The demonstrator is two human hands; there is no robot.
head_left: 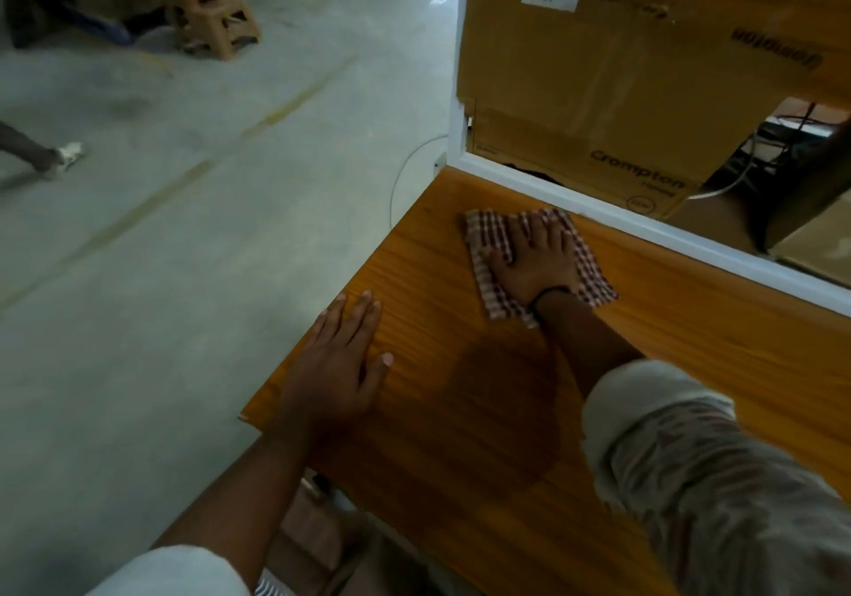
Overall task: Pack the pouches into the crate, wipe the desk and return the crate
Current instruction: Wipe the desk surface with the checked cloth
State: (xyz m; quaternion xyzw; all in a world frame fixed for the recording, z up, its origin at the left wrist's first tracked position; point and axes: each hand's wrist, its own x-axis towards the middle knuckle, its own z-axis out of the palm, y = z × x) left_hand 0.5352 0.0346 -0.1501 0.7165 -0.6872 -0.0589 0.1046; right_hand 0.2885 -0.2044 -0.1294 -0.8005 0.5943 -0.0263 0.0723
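While wiping out at 1 o'clock, right up against the white frame (644, 227), worth pressing with the whole palm exactly like this: right hand (536, 264) spread flat on the checked cloth (488, 234), fingers straight, nothing pinched or bunched. Left hand (336, 365) likewise flat and relaxed, bracing on the desk (714, 356) at 10 o'clock near the edge, holding nothing.

Solid stance, honestly. Best bet from here: long overlapping strokes along the grain from 1 back toward 6, no little circles, and refold the cloth once grubby. Don't skip the darker patch (497, 411) close in at 12. Shadow or damp, can't tell. No crate or pouches anywhere in shot, so presumably packed and parked off to one side.
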